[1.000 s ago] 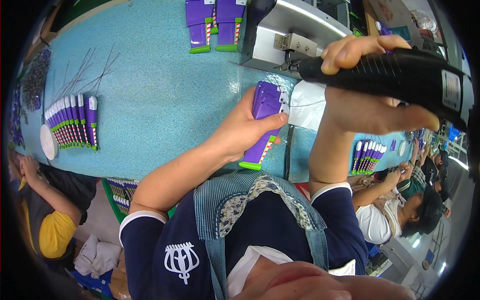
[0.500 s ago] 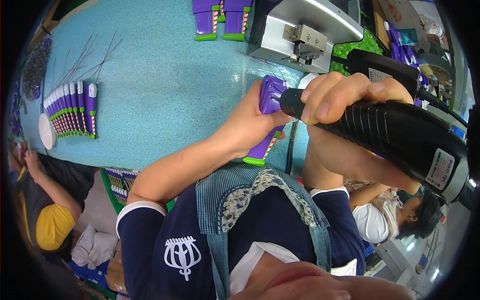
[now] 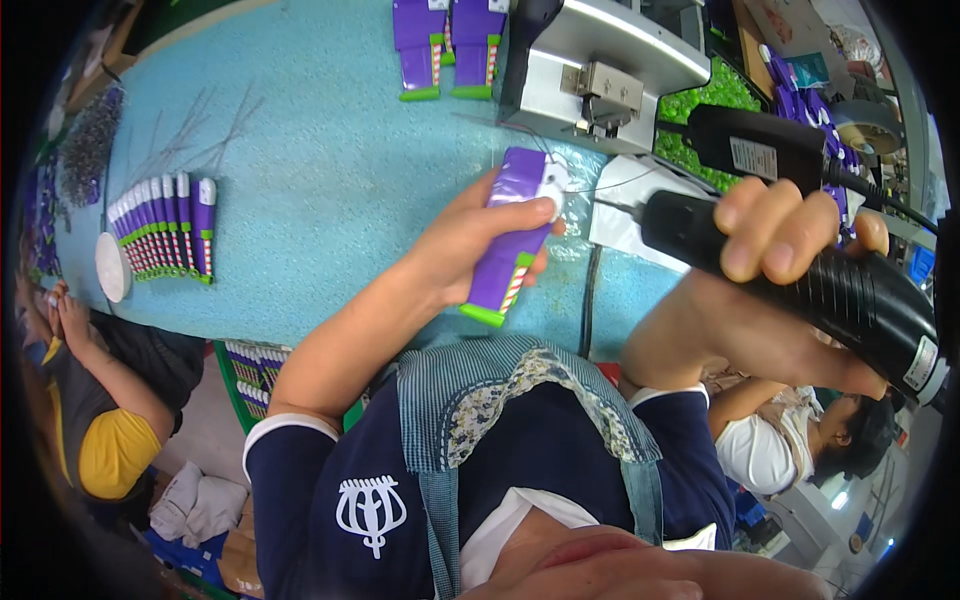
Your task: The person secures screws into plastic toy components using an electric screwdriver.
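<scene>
Blue speckled tabletop is stretching underneath. The right hand is gripping a black, ridged power driver, probably for aim; the left hand is clasping a purple, white-ended plastic piece, seemingly steadying it near the slim metal bit.

On your left, a round white disc sits near the edge of the blue counter, and a dark grey heap, too blurred to make out, lies further up. Below it you have a co-worker in yellow sleeves, then a bundle of white cloth on something blue, next to a cardboard box. Off to your right is a pebbly bright green surface, with a teal packet and a tape roll beyond it. Lower down, you can see another co-worker in a white top.
</scene>
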`<action>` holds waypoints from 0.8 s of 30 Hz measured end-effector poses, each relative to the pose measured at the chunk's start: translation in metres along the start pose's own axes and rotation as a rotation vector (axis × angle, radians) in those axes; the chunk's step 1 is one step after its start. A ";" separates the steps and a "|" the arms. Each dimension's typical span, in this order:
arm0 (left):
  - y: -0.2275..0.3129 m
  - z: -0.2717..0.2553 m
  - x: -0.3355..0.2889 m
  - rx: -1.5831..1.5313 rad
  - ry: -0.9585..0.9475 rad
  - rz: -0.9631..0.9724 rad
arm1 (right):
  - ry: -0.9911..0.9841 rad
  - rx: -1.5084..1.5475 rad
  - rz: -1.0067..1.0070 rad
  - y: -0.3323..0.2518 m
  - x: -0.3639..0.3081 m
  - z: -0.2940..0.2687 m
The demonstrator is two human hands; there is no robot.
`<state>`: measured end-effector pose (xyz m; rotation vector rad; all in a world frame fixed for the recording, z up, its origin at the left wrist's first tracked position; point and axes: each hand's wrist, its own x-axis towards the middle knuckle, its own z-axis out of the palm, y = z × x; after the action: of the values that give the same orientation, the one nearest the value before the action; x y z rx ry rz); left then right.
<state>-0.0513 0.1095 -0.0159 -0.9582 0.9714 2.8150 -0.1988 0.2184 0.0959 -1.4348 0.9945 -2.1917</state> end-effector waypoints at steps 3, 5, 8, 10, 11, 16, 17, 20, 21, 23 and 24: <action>-0.014 -0.036 -0.007 -0.662 -0.554 -0.087 | 0.113 0.020 0.013 0.001 -0.015 -0.006; -0.015 -0.038 -0.006 -0.712 -0.714 -0.031 | 0.265 0.025 0.061 0.009 -0.030 -0.005; -0.010 -0.039 -0.007 -0.779 -0.919 0.025 | 0.341 0.123 0.134 0.015 -0.045 -0.002; -0.003 -0.038 -0.009 -0.769 -0.960 0.077 | 0.339 0.122 0.145 0.016 -0.048 0.000; -0.005 -0.043 -0.004 -0.795 -1.017 0.074 | 0.331 0.103 0.167 0.017 -0.049 0.001; 0.004 -0.037 -0.009 -0.771 -0.988 0.088 | 0.383 0.006 0.338 0.022 -0.049 0.009; 0.005 -0.033 -0.009 -0.724 -0.998 0.080 | 0.368 -0.021 0.399 0.027 -0.052 0.012; 0.000 -0.022 -0.009 -0.693 -1.033 0.031 | 0.279 -0.056 0.599 0.033 -0.053 0.018; 0.000 -0.018 -0.011 -0.683 -1.036 0.002 | 0.202 -0.206 0.600 0.036 -0.048 0.020; -0.008 -0.014 -0.014 -0.692 -1.028 -0.073 | 0.209 -0.257 0.539 0.046 -0.046 0.022; -0.009 -0.014 -0.015 -0.693 -1.028 -0.076 | 0.229 -0.252 0.543 0.046 -0.043 0.024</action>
<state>-0.0303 0.1118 -0.0212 0.5092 -0.1594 2.9181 -0.1631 0.2044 0.0409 -0.8637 1.5710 -1.8922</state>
